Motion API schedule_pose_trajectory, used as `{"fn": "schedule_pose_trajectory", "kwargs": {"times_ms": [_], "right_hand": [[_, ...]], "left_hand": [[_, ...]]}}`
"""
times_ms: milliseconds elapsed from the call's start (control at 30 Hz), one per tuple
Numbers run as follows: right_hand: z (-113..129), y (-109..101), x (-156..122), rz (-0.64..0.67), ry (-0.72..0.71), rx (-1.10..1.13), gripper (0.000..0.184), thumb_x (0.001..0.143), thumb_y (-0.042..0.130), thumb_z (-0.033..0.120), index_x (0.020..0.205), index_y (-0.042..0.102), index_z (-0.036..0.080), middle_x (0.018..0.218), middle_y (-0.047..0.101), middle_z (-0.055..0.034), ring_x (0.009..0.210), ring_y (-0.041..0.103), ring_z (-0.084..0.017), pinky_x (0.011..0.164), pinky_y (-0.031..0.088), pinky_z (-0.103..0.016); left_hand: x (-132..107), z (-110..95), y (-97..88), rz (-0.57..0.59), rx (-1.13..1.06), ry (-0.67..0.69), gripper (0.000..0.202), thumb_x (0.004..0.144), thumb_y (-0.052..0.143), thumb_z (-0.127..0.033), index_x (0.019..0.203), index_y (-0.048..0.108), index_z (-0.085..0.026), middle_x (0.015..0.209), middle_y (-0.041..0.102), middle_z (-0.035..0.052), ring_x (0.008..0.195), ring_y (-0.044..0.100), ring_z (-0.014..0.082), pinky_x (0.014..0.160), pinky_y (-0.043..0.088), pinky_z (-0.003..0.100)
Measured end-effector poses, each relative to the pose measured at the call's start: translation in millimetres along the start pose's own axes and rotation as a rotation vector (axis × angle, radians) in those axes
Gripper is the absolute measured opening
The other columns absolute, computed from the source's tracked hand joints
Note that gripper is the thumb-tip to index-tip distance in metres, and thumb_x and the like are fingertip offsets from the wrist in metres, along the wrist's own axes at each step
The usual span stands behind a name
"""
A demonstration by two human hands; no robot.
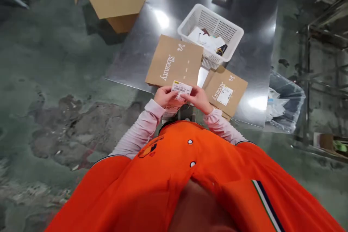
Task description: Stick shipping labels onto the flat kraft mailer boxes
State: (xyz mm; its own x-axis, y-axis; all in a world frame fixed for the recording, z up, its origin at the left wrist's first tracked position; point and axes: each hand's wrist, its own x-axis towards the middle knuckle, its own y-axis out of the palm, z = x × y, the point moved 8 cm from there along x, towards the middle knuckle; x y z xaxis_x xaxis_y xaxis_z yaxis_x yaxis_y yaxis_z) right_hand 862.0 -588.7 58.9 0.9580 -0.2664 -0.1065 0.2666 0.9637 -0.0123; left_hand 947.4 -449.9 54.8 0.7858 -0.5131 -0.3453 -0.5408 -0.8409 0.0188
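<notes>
Between my two hands, just past the table's near edge, is a printed shipping label with a barcode and a yellow mark. My left hand pinches it from the left side. From the right, my right hand grips it with thumb and fingers. More of the printed strip hangs below my fingers. Right behind the label lies a flat brown carton with white lettering. A second, smaller carton with a white label on it sits to the right of my right hand, on top of other cardboard.
A white plastic basket holding cards and papers stands behind the cartons on the metal table. An open cardboard box is beyond the left edge. A clear bag with white scraps hangs at the right edge.
</notes>
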Motion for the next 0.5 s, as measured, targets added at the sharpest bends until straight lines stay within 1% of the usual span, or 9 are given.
{"fn": "schedule_pose_trajectory", "kwargs": {"times_ms": [100, 167, 233, 267, 300, 333, 400, 467, 500], "right_hand": [[16, -11, 21, -0.033, -0.062, -0.138, 0.044, 0.076, 0.078, 0.054, 0.099, 0.079, 0.016, 0.098, 0.078, -0.0084, 0.091, 0.072, -0.023, 0.086, 0.058, -0.036], [21, -10, 31, -0.025, -0.069, -0.203, 0.036, 0.077, 0.078, 0.048, 0.093, 0.080, 0.015, 0.091, 0.078, -0.0080, 0.085, 0.072, -0.023, 0.081, 0.057, -0.035], [20, -7, 41, -0.024, -0.043, -0.215, 0.034, 0.076, 0.079, 0.044, 0.091, 0.080, 0.014, 0.087, 0.078, -0.0080, 0.080, 0.072, -0.022, 0.076, 0.057, -0.035], [17, -6, 48, -0.023, -0.026, -0.206, 0.034, 0.075, 0.080, 0.044, 0.091, 0.079, 0.014, 0.086, 0.077, -0.0082, 0.078, 0.071, -0.022, 0.075, 0.057, -0.035], [14, -5, 58, -0.027, -0.019, -0.199, 0.033, 0.075, 0.080, 0.044, 0.089, 0.079, 0.014, 0.086, 0.077, -0.0084, 0.078, 0.071, -0.022, 0.075, 0.057, -0.035], [12, -5, 70, -0.041, -0.027, -0.205, 0.031, 0.075, 0.080, 0.044, 0.086, 0.078, 0.014, 0.087, 0.076, -0.0088, 0.081, 0.071, -0.022, 0.078, 0.057, -0.036], [10, -10, 102, -0.107, -0.075, -0.283, 0.027, 0.075, 0.081, 0.040, 0.082, 0.077, 0.015, 0.095, 0.075, -0.0099, 0.093, 0.070, -0.023, 0.091, 0.055, -0.039], [7, -19, 138, -0.196, -0.099, -0.431, 0.024, 0.075, 0.081, 0.037, 0.084, 0.077, 0.015, 0.109, 0.072, -0.0112, 0.109, 0.066, -0.025, 0.107, 0.048, -0.043], [2, -24, 155, -0.231, -0.082, -0.509, 0.026, 0.076, 0.080, 0.038, 0.087, 0.078, 0.015, 0.117, 0.069, -0.0120, 0.115, 0.063, -0.027, 0.112, 0.043, -0.046]], "left_hand": [[-4, 7, 3.0, -0.052, 0.039, 0.002, 0.055, 0.050, 0.087, -0.060, 0.070, 0.069, -0.013, 0.069, 0.068, 0.0038, 0.064, 0.057, 0.0155, 0.063, 0.046, 0.028], [-8, 7, -0.8, -0.162, 0.094, 0.048, 0.050, 0.059, 0.082, -0.060, 0.059, 0.059, -0.015, 0.058, 0.058, -0.0003, 0.058, 0.048, 0.0117, 0.057, 0.039, 0.025], [-9, 7, -9.0, -0.290, 0.150, 0.094, 0.053, 0.066, 0.076, -0.060, 0.052, 0.047, -0.018, 0.052, 0.046, -0.0026, 0.055, 0.041, 0.0104, 0.054, 0.034, 0.024], [-7, 7, -12.9, -0.327, 0.157, 0.107, 0.053, 0.068, 0.075, -0.060, 0.053, 0.046, -0.018, 0.052, 0.045, -0.0026, 0.056, 0.041, 0.0107, 0.054, 0.034, 0.025], [-3, 9, -15.3, -0.326, 0.141, 0.108, 0.051, 0.067, 0.076, -0.060, 0.056, 0.050, -0.018, 0.055, 0.048, -0.0020, 0.058, 0.045, 0.0117, 0.056, 0.036, 0.025], [4, 14, -16.1, -0.284, 0.104, 0.085, 0.048, 0.063, 0.079, -0.059, 0.062, 0.056, -0.017, 0.059, 0.054, -0.0009, 0.062, 0.049, 0.0130, 0.059, 0.039, 0.026], [18, 32, -14.4, -0.127, -0.007, -0.042, 0.053, 0.051, 0.088, -0.056, 0.077, 0.065, -0.015, 0.068, 0.064, 0.0024, 0.066, 0.056, 0.0160, 0.064, 0.044, 0.029], [24, 55, -13.9, 0.022, -0.123, -0.201, 0.062, 0.039, 0.094, -0.050, 0.083, 0.070, -0.013, 0.074, 0.070, 0.0066, 0.068, 0.060, 0.0188, 0.068, 0.049, 0.033], [24, 67, -16.5, 0.060, -0.164, -0.264, 0.064, 0.035, 0.096, -0.047, 0.083, 0.071, -0.012, 0.077, 0.072, 0.0088, 0.069, 0.063, 0.0205, 0.071, 0.051, 0.035]]}}
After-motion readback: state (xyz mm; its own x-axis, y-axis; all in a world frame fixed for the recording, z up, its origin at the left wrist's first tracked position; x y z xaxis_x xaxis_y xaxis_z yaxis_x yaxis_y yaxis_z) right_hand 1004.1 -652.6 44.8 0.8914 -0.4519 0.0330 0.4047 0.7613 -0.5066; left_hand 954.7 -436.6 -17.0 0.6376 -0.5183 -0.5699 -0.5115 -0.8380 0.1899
